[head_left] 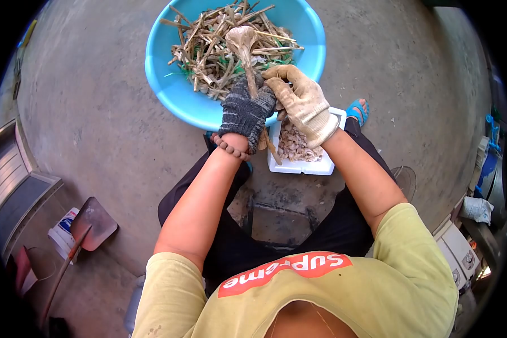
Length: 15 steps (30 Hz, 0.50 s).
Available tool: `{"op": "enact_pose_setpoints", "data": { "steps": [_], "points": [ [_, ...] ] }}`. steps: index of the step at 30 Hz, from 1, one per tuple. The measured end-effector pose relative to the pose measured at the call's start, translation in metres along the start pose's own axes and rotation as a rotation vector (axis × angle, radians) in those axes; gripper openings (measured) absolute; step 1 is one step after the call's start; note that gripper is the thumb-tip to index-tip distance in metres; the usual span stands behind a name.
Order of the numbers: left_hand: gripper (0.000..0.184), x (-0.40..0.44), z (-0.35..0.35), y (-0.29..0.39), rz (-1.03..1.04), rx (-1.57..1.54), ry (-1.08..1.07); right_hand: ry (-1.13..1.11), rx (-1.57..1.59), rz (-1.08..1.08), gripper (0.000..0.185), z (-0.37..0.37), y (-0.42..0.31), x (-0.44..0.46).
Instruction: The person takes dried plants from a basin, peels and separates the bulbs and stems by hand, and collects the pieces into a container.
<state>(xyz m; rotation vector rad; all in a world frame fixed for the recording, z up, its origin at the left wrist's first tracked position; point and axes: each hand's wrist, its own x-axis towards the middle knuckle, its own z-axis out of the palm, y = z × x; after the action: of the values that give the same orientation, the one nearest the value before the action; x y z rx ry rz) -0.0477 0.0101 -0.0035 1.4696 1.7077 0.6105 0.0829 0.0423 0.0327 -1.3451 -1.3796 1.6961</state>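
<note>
My left hand, in a dark grey knitted glove, is closed around the stalk of a garlic bulb, which points up over the blue basin. Touching or nearly touching it, my right hand wears a stained cream glove. Its fingers are bent into a pinch beside the left fingers, and what they hold is hidden. Dry garlic stalks fill much of the basin. Below the hands, a white foam box holds many garlic cloves. A brown stalk piece hangs by the box's left side.
The basin and foam box stand on a concrete floor, the box between my legs. At the lower left are a shovel and a white bucket. A blue sandal shows right of the box. Assorted items line the right edge.
</note>
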Motion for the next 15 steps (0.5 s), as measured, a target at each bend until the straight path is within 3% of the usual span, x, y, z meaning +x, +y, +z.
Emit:
{"op": "enact_pose_setpoints", "data": {
  "steps": [1, 3, 6, 8, 12, 14, 15],
  "points": [
    [0.034, 0.001, -0.001, 0.000, 0.003, 0.064, -0.047, -0.019, -0.099, -0.041, 0.022, 0.001, -0.001, -0.001],
    [0.032, -0.003, -0.001, 0.003, -0.037, 0.079, -0.025, -0.040, -0.098, 0.035, 0.023, 0.001, -0.002, -0.001],
    [0.030, -0.009, -0.005, 0.012, -0.077, 0.086, 0.011, -0.024, -0.232, -0.048, 0.024, 0.003, 0.001, 0.000],
    [0.029, -0.008, -0.005, 0.012, -0.074, 0.080, 0.026, -0.060, -0.185, 0.077, 0.024, 0.003, -0.007, -0.001],
    [0.030, -0.003, 0.003, -0.003, -0.050, 0.119, -0.020, -0.074, -0.163, 0.060, 0.024, 0.000, -0.003, 0.000],
    [0.031, -0.003, 0.004, -0.001, -0.031, 0.096, -0.009, -0.058, 0.116, 0.222, 0.024, -0.002, -0.007, -0.002],
    [0.022, -0.001, -0.002, 0.015, -0.177, 0.052, -0.039, -0.058, 0.116, 0.223, 0.024, -0.002, -0.003, -0.001]
  ]
}}
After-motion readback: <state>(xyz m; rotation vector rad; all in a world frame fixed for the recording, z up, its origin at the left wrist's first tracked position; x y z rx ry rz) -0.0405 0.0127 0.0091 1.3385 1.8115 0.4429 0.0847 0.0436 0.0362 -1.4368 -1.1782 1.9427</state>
